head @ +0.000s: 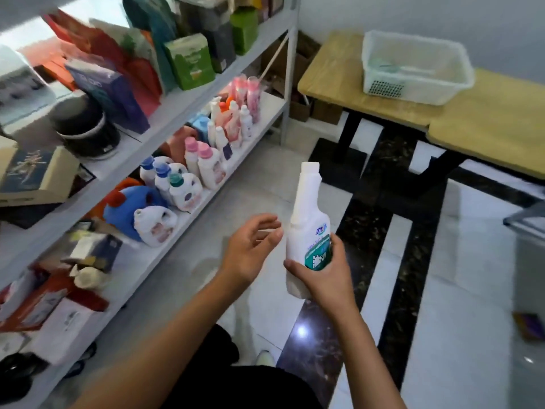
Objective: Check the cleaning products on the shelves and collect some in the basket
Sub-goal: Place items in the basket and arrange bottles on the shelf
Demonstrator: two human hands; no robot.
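Observation:
My right hand [323, 273] grips the lower body of a tall white bottle [305, 219] with a green label and a long neck, held upright over the floor. Just left of the bottle hovers my left hand [250, 246], fingers relaxed and apart from it. On the left, a grey shelf [188, 214] carries several detergent jugs and bottles [188, 184] with blue, teal and pink caps. A white plastic basket [413, 69] sits on the wooden table [486, 119] at the upper right, with a pale item lying inside it.
Upper shelves hold boxes, bags and a dark pot [88, 128]. Cardboard boxes [306, 107] stand in the corner under the table. Black table legs [348, 137] rise from the glossy black-and-white tiled floor. A grey object [528, 225] juts in at the right edge.

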